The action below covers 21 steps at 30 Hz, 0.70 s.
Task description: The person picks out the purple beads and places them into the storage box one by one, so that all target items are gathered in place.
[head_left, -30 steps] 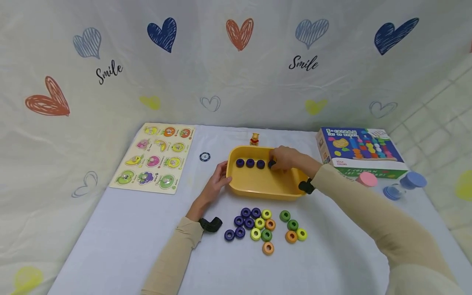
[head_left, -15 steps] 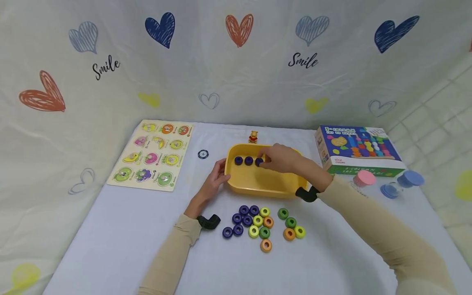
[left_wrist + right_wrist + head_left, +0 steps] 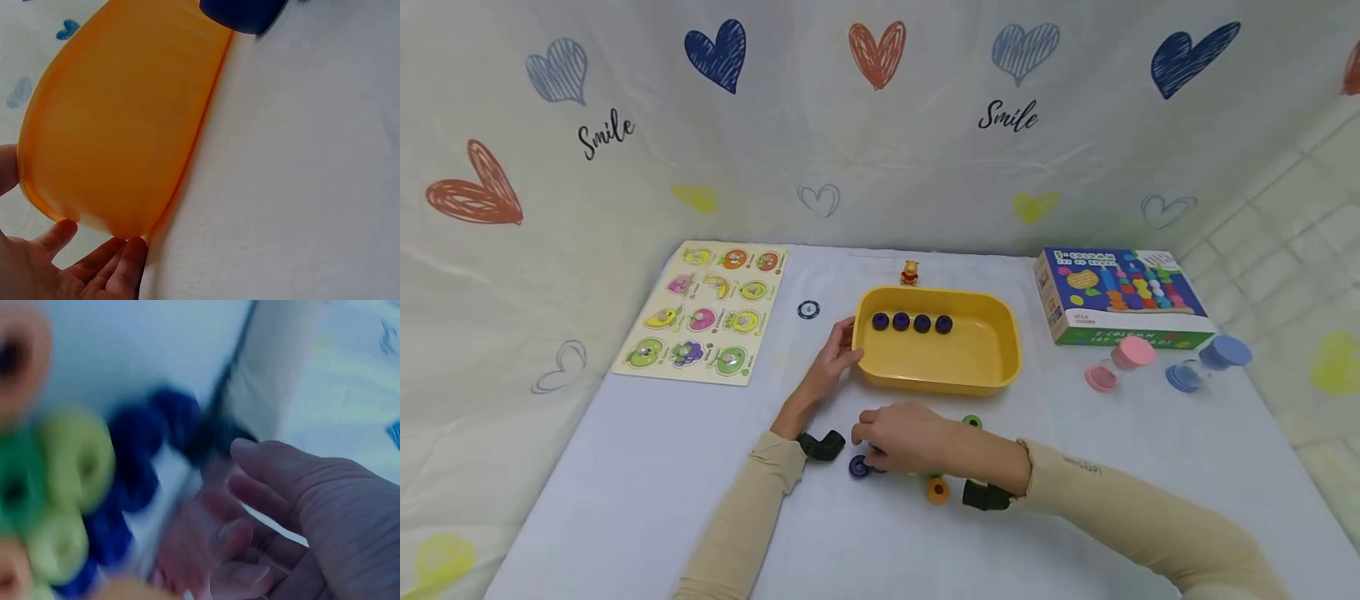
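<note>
My left hand [image 3: 826,371] rests against the left end of the yellow tray [image 3: 936,379], its fingers spread along the outer wall and its thumb at the near corner. Four dark blue ring beads make a row inside, the rightmost bead [image 3: 943,324] near the tray's middle. My right hand [image 3: 906,436] is low over the beads on the cloth, fingers loosely bent and nothing between them in the right wrist view. It hides much of the group. A dark blue bead [image 3: 859,467], an orange bead [image 3: 937,491] and a green bead [image 3: 972,422] show around it.
A fruit puzzle board [image 3: 696,312] lies left, with a poker chip [image 3: 808,309] beside it. Behind the tray stands a small bear figure [image 3: 910,272]. At right are a bead-set box [image 3: 1123,296], a pink-capped item [image 3: 1132,354] and a blue-capped item [image 3: 1223,353].
My right hand has let go of the fourth dark blue bead in the tray's row and moved down and left to the beads on the cloth. My left hand stays at the tray.
</note>
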Motion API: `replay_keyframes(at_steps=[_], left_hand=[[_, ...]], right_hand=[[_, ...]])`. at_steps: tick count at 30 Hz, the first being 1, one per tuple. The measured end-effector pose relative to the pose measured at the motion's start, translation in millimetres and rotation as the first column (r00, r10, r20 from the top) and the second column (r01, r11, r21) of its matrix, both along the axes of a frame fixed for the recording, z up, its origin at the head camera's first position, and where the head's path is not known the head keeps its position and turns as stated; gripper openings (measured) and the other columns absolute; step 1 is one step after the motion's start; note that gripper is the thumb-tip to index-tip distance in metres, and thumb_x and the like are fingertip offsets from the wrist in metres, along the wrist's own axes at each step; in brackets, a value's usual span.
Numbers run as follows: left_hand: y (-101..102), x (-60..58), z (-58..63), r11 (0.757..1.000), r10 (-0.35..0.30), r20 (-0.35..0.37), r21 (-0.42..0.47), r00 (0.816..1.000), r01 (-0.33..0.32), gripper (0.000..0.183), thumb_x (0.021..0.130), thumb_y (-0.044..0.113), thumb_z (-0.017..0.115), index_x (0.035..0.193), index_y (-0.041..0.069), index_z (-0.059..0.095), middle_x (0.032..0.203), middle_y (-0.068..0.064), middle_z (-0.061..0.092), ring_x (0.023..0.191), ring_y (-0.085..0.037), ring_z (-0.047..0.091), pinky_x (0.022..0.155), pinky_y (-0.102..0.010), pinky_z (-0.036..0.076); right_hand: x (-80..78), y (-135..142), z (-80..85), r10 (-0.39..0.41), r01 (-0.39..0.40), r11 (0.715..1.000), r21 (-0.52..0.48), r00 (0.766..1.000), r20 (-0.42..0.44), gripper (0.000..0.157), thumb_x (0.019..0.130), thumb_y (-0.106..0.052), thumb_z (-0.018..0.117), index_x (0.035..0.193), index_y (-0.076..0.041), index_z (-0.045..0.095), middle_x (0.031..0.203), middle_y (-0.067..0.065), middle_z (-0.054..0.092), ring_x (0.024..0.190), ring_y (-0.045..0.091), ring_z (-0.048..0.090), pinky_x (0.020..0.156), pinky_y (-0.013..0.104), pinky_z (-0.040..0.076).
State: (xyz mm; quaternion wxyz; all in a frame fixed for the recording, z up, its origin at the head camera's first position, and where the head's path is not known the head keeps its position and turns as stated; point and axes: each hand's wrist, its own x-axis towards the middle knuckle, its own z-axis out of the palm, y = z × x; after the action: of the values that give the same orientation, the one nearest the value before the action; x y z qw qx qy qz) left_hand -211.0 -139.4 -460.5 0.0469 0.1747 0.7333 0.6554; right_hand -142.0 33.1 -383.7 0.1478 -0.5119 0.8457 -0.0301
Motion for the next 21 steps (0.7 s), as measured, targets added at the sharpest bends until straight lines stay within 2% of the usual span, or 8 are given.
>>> replay_keyframes(at_steps=[5,8,16,21], left_hand=[[2,-0.1,-0.1,1.000,0.002,0.003,-0.015,1.000,-0.001,0.052,0.092,0.004,0.043,0.138,-0.003,0.021,0.137,-0.026,0.030,0.120,-0.038,0.036,0.102,-0.042,0.028],[2,1.0,0.8,1.000,0.009,0.001,-0.021,1.000,-0.009,0.052,0.091,0.004,0.043,0.137,-0.004,0.021,0.137,-0.026,0.030,0.121,-0.038,0.035,0.102,-0.042,0.028],[0,2.4,3.2,1.000,0.001,-0.022,-0.004,1.000,-0.001,0.052,0.091,0.001,0.042,0.137,-0.007,0.020,0.135,-0.030,0.030,0.121,-0.042,0.033,0.103,-0.044,0.026],[-1,2.0,3.1,1.000,0.004,-0.017,-0.018,1.000,-0.005,0.052,0.090,0.001,0.042,0.137,-0.007,0.020,0.135,-0.029,0.031,0.121,-0.040,0.034,0.103,-0.044,0.026]], right_hand=[[14.6,-8,-26.3,0.106,-0.100,0.994,0.053,0.987,-0.117,0.024,0.082,-0.034,0.064,0.103,-0.021,0.064,0.092,-0.008,0.057,0.074,0.004,0.053,0.065,0.017,0.047],[19.5,-7,-31.9,0.113,-0.109,0.993,0.044,0.987,-0.117,0.023,0.081,-0.032,0.065,0.102,-0.022,0.064,0.091,-0.009,0.057,0.075,0.004,0.054,0.065,0.017,0.046],[27.8,2,-30.2,0.144,-0.145,0.989,-0.036,0.989,-0.040,0.024,0.081,-0.028,0.066,0.104,-0.022,0.064,0.088,-0.010,0.058,0.068,-0.001,0.048,0.057,0.013,0.042],[20.6,12,-12.4,0.085,-0.081,0.995,-0.058,0.995,0.057,0.026,0.083,-0.031,0.064,0.107,-0.022,0.062,0.095,-0.009,0.058,0.076,0.000,0.050,0.066,0.016,0.046]])
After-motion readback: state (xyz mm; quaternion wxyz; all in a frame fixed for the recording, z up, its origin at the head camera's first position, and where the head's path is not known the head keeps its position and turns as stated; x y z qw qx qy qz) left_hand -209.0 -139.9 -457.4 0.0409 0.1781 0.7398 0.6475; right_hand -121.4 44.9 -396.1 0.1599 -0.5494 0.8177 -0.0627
